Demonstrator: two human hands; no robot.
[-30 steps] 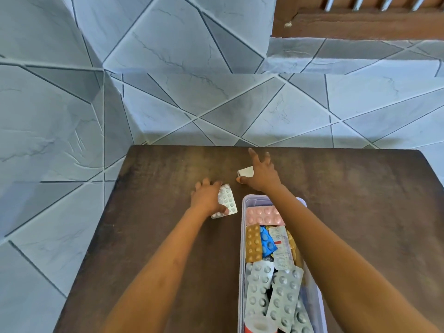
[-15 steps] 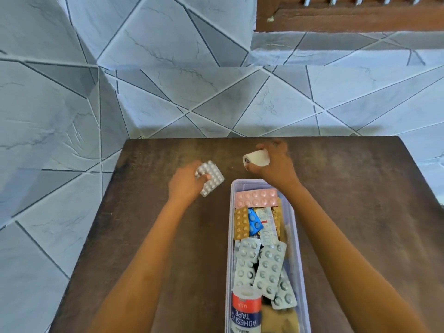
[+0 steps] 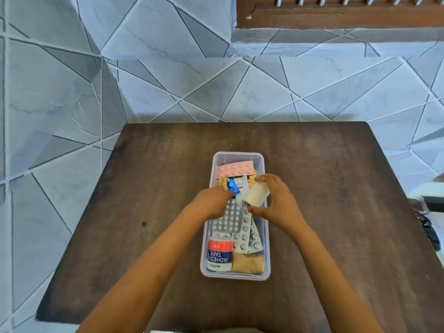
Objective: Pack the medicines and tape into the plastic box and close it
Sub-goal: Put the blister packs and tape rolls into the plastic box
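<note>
A clear plastic box (image 3: 237,155) stands open in the middle of the dark table, filled with blister strips. At its far end lies a pink strip (image 3: 235,168), and an adhesive tape carton (image 3: 219,254) stands at the near end beside a tan packet (image 3: 247,261). My left hand (image 3: 211,203) is over the box's left side, its fingers on the far end of a silver blister strip (image 3: 230,218) that lies on the other strips. My right hand (image 3: 276,205) holds a white tape roll (image 3: 255,194) just above the box's middle. No lid is in view.
The wooden table (image 3: 156,188) backs onto a grey tiled wall (image 3: 168,80). A dark crumpled object (image 3: 430,233) lies past the table's right edge. A brown wooden frame (image 3: 336,13) runs along the top right.
Both hands came back from the table beyond the box to over it. The left brought the silver strip down onto the contents; the right carried the tape roll above the box.
</note>
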